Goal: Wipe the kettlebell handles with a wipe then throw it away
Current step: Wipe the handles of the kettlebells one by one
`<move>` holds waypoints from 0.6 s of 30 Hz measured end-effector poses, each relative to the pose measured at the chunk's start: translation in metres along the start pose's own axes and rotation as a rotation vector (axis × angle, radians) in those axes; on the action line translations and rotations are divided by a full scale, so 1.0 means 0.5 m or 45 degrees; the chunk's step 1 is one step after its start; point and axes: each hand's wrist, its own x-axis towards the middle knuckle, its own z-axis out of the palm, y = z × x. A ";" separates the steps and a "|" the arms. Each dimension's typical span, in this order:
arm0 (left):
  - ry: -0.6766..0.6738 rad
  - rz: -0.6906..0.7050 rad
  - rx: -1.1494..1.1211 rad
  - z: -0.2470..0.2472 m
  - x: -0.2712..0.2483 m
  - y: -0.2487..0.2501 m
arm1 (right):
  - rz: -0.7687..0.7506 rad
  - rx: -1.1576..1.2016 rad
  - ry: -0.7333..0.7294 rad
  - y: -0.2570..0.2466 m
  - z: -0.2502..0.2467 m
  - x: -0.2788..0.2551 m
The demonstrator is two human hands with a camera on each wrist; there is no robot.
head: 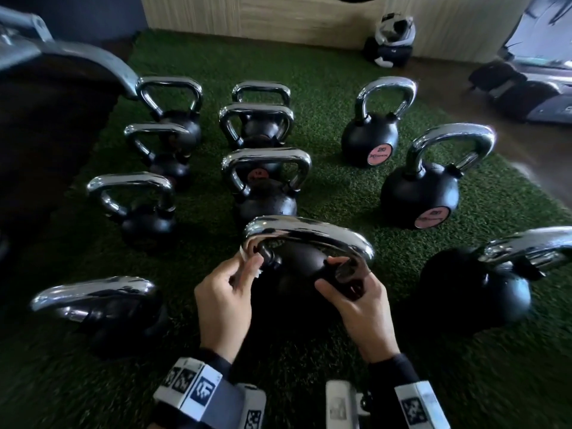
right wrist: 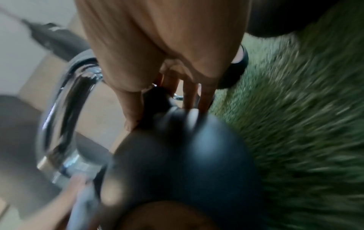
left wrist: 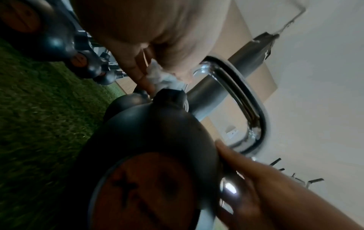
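A black kettlebell [head: 305, 267] with a chrome handle [head: 309, 233] stands on green turf right in front of me. My left hand [head: 226, 292] pinches a white wipe [head: 257, 267] against the left foot of that handle; in the left wrist view the crumpled wipe [left wrist: 163, 79] shows between thumb and fingers above the handle [left wrist: 240, 99]. My right hand [head: 356, 295] grips the right foot of the handle, fingers curled round it and thumb on the black body [right wrist: 177, 155].
Several more kettlebells stand around on the turf: one at left [head: 102, 308], one at right [head: 483, 286], two with pink labels [head: 421, 193], and rows behind [head: 263, 181]. A dark padded bench [head: 46, 103] lies far left. A bag [head: 391, 41] sits by the wooden wall.
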 end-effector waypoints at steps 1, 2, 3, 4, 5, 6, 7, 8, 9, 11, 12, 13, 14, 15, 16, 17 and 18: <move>-0.005 0.014 0.012 0.004 0.016 -0.001 | -0.002 -0.078 0.034 0.003 -0.005 -0.022; -0.016 0.006 0.003 0.009 0.033 0.000 | -0.025 -0.153 0.068 0.007 -0.008 -0.044; -0.042 -0.025 -0.029 0.016 0.051 0.001 | -0.083 -0.231 0.102 0.011 -0.008 -0.067; -0.079 -0.061 -0.071 0.023 0.069 0.005 | -0.175 -0.314 0.124 0.015 -0.005 -0.086; -0.122 -0.087 -0.114 0.032 0.085 0.007 | -0.267 -0.394 0.126 0.015 0.002 -0.103; -0.172 -0.097 -0.161 0.040 0.101 0.010 | -0.355 -0.455 0.123 0.015 0.009 -0.116; -0.227 -0.106 -0.206 0.047 0.115 0.014 | -0.422 -0.501 0.121 0.014 0.015 -0.124; -0.280 -0.125 -0.240 0.050 0.127 0.020 | -0.478 -0.543 0.116 0.012 0.019 -0.127; -0.335 -0.150 -0.255 0.050 0.138 0.027 | -0.525 -0.582 0.118 0.007 0.018 -0.122; -0.470 -0.171 -0.232 0.041 0.158 0.040 | -0.595 -0.567 0.118 0.001 0.013 -0.088; -0.545 -0.157 -0.200 0.034 0.164 0.042 | -0.624 -0.531 0.114 -0.002 0.011 -0.062; -0.611 -0.133 -0.145 0.028 0.164 0.040 | -0.636 -0.481 0.097 -0.006 0.013 -0.033; -0.653 -0.085 -0.092 0.023 0.161 0.037 | -0.622 -0.415 0.050 -0.012 0.016 -0.004; -0.668 -0.029 -0.050 0.021 0.154 0.028 | -0.578 -0.340 -0.041 -0.010 0.024 0.027; -0.651 0.013 -0.035 0.023 0.142 0.015 | -0.489 -0.270 -0.173 -0.002 0.037 0.054; -0.607 0.015 -0.040 0.026 0.129 0.005 | -0.365 -0.199 -0.302 0.007 0.052 0.072; -0.549 0.006 -0.052 0.031 0.116 -0.001 | -0.230 -0.129 -0.392 0.023 0.066 0.085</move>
